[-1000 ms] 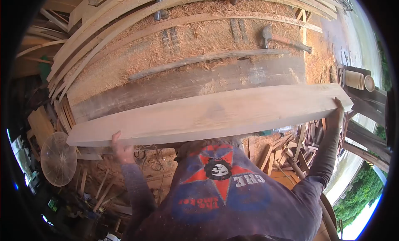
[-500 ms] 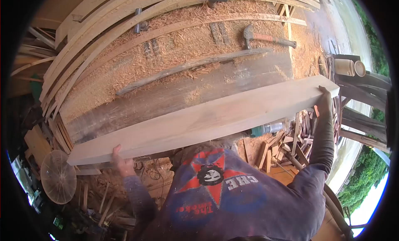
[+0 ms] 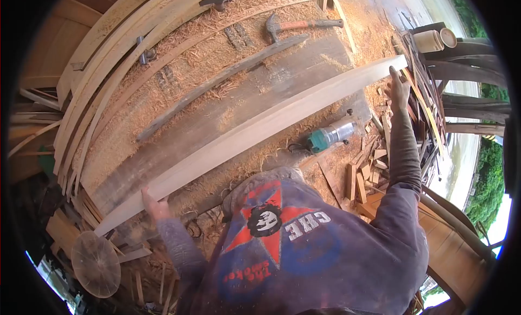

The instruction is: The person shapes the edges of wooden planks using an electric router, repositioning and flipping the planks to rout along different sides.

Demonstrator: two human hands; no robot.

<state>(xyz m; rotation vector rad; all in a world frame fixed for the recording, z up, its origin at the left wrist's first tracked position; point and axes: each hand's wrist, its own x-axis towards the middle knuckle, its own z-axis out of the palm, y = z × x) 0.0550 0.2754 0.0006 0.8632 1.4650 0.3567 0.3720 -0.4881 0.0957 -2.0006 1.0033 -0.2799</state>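
- One worktop [image 3: 217,111]. Strips [image 3: 122,51] hide its far edge.
- The board [image 3: 252,140] slants over the near edge and pokes past the right edge. It looks cut and smooth. I can't tell what work is left, or if it touches the worktop.
- Right hand [image 3: 400,91]: grips the board's right end.
- Left hand [image 3: 157,207]: grips near the left end. Fingers underneath are hidden.
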